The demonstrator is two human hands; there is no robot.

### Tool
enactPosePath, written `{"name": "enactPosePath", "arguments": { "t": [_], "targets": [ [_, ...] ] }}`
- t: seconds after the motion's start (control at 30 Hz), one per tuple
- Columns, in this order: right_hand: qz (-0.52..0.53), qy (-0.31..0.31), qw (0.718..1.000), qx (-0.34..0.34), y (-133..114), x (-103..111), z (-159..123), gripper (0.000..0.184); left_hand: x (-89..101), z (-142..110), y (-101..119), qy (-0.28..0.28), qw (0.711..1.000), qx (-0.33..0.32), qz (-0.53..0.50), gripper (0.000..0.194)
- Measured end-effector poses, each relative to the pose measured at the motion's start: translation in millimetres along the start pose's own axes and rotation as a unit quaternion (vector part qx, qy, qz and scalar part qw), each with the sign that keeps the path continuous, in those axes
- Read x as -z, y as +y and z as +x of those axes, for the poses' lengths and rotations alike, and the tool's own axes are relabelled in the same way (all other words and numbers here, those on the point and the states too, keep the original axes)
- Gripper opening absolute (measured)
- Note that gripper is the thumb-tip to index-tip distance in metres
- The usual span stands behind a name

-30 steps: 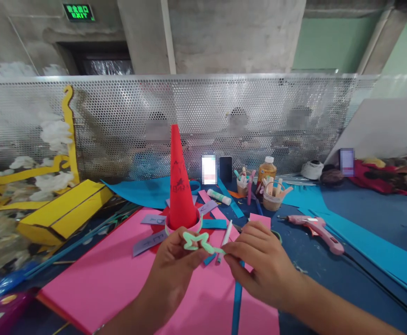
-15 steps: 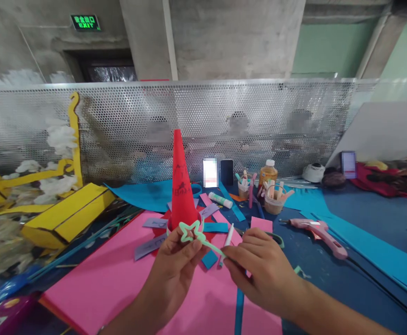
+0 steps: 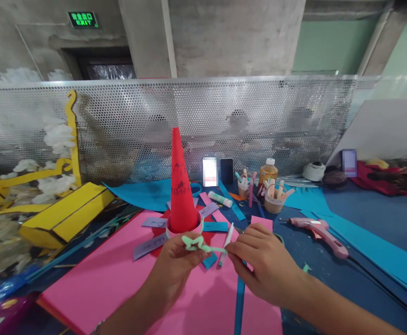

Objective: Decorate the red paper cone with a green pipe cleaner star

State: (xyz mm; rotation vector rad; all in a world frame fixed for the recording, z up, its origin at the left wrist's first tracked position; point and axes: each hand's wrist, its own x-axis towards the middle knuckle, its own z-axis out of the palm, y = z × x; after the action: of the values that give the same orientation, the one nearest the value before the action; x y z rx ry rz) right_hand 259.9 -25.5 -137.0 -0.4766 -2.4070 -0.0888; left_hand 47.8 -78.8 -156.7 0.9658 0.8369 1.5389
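Note:
A pale green pipe cleaner (image 3: 193, 242), bent into a star with a straight tail, is held between my two hands. My left hand (image 3: 177, 263) pinches the star part from below, its fingertips partly behind the loops. The end of the tail is gripped between the thumb and fingers of my right hand (image 3: 259, 263). Just behind my hands a red paper cone (image 3: 181, 195) with dark writing stands upright. Around its base lie lettered purple paper strips (image 3: 151, 244) and a blue strip (image 3: 215, 226). A white marker (image 3: 228, 235) lies beside my right fingertips.
Pink card (image 3: 119, 284) covers the table in front. At right lies a pink glue gun (image 3: 318, 232) with a black cord. Behind are a glue stick (image 3: 220, 199), a tub of markers (image 3: 274, 203) and a phone (image 3: 226, 172). A yellow box (image 3: 67, 211) sits left.
The star has tipped flatter and moved slightly down and right. Its tail now runs nearly level to my right hand. Both hands keep their hold.

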Motion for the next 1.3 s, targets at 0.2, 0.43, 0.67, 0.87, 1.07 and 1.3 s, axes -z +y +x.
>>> {"name": "enactPosePath", "arguments": {
  "t": [0.2,0.43,0.67,0.87,1.07,1.3],
  "targets": [
    [0.009,-0.013,1.0,-0.016,0,0,-2,0.02,6.1,0,-3,0.017,0.997,-0.057,0.049,0.022],
    [0.025,-0.013,0.999,-0.03,-6,-6,-3,0.018,1.8,-1,-4,0.083,0.994,-0.043,0.052,0.035],
    [-0.01,-0.026,0.999,-0.034,-1,-6,-2,0.017,10.4,4,-12,0.071,0.986,-0.041,0.145,0.035],
    [-0.091,-0.08,0.992,-0.038,11,2,-1,0.013,18.0,5,-26,0.078,0.963,-0.058,0.252,0.038],
    [-0.128,-0.123,0.984,-0.006,21,-4,-6,0.008,27.5,4,-27,-0.03,0.856,-0.159,0.491,0.012],
    [-0.113,-0.117,0.987,-0.009,16,-6,-7,0.009,12.0,-1,-20,0.033,0.85,-0.143,0.505,0.009]
  ]
}}
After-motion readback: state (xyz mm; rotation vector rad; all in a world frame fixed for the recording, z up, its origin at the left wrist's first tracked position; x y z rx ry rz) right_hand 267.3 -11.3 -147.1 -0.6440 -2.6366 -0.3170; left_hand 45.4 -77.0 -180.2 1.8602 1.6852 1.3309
